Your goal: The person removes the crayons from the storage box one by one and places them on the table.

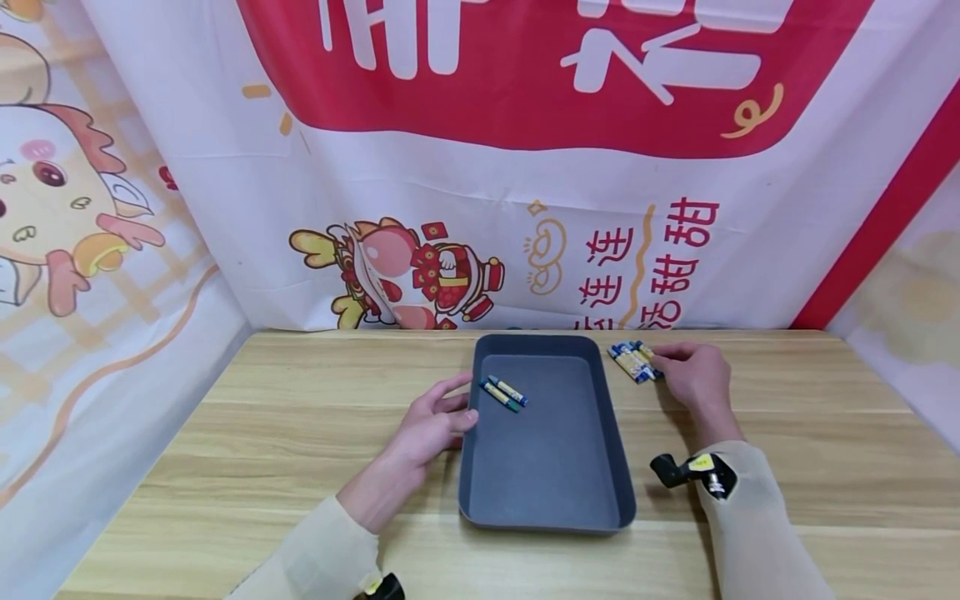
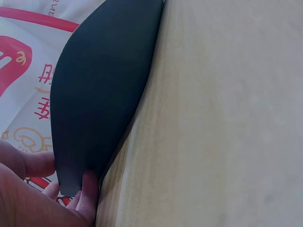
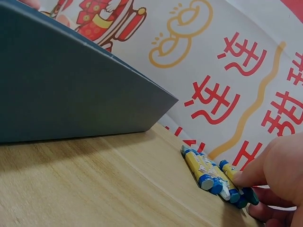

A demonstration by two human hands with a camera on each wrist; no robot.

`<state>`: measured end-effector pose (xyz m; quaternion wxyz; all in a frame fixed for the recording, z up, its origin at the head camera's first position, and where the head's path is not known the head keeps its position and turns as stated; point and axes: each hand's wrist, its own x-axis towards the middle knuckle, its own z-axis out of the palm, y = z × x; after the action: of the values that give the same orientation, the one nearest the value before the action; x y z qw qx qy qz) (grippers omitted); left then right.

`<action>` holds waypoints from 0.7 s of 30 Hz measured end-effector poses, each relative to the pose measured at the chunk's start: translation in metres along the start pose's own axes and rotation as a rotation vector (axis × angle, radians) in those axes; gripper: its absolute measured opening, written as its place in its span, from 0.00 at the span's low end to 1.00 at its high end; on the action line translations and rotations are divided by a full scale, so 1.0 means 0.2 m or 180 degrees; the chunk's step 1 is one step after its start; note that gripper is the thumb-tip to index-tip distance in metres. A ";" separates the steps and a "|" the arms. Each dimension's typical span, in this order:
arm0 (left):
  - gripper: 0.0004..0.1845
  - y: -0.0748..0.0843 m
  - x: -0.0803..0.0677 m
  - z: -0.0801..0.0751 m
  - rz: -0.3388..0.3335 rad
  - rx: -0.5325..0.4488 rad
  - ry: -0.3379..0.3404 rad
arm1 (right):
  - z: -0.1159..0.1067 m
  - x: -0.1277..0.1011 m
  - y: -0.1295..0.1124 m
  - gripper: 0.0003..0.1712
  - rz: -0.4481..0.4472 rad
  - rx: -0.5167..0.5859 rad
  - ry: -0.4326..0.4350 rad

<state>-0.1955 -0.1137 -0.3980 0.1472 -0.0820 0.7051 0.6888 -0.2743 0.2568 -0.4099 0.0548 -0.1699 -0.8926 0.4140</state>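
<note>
A dark grey rectangular tray (image 1: pixel 540 467) lies on the table with two crayons (image 1: pixel 504 393) inside, near its far left corner. My left hand (image 1: pixel 435 421) grips the tray's left wall, thumb at the rim and fingers along the outside; the left wrist view shows that wall (image 2: pixel 104 85) close up. Just beyond the tray's right side, several crayons (image 1: pixel 628 362) in yellow wrappers with blue ends lie side by side. At the right end of this row, my right hand (image 1: pixel 693 375) pinches a crayon (image 3: pixel 229 170) between thumb and fingers; its fingertips are partly hidden.
The wooden table (image 1: pixel 330 433) extends to both sides of the tray. Along its far edge hangs a white and red printed cloth (image 1: pixel 525 183), with another printed cloth (image 1: pixel 90 250) on the left. The tray's right wall (image 3: pixel 80 90) stands left of the crayon row.
</note>
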 end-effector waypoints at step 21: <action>0.32 0.00 -0.01 0.00 -0.0026 0.0027 0.0014 | 0.01 0.02 0.03 0.22 0.0221 -0.0025 0.0074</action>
<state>-0.1940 -0.1139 -0.3977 0.1488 -0.0858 0.7080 0.6850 -0.2766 0.2601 -0.4149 0.0501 -0.2057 -0.8871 0.4102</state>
